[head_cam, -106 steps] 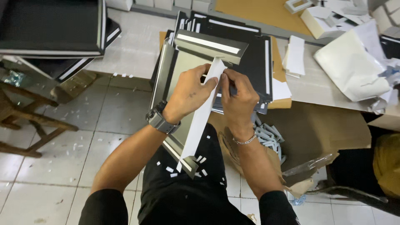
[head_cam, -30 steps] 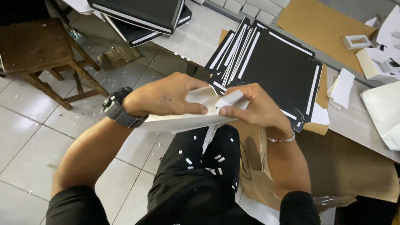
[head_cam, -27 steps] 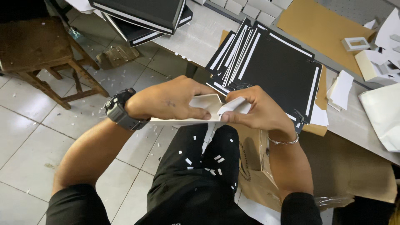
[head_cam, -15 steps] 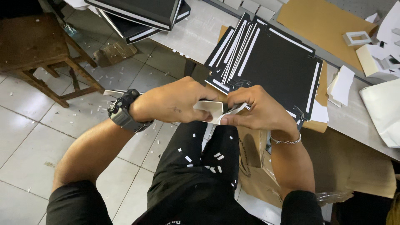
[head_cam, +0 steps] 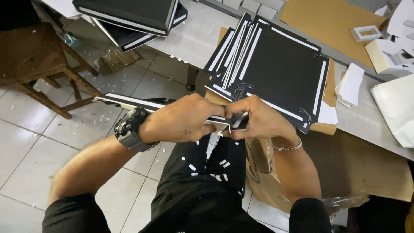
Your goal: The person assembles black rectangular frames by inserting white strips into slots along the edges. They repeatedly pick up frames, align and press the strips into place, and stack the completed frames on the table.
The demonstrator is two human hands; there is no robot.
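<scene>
White floor tiles (head_cam: 30, 164) lie under the person, with a wooden stool (head_cam: 34, 64) at the upper left. Both hands meet over the lap – the left hand (head_cam: 179, 123) and the right hand (head_cam: 258, 118) have fingers clamped on a flat black card with white edges (head_cam: 129, 102), which sticks out to the left past the wrist watch (head_cam: 129, 129). Just beyond, a stack of black sheets (head_cam: 276, 69) overhangs the near edge of the grey table (head_cam: 189, 41). Small white paper scraps (head_cam: 215, 170) lie on the black trousers.

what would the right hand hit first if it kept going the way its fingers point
The right hand points left toward the left hand, so it would likely meet that hand's fingers first, across the black-and-white card both hold.
</scene>
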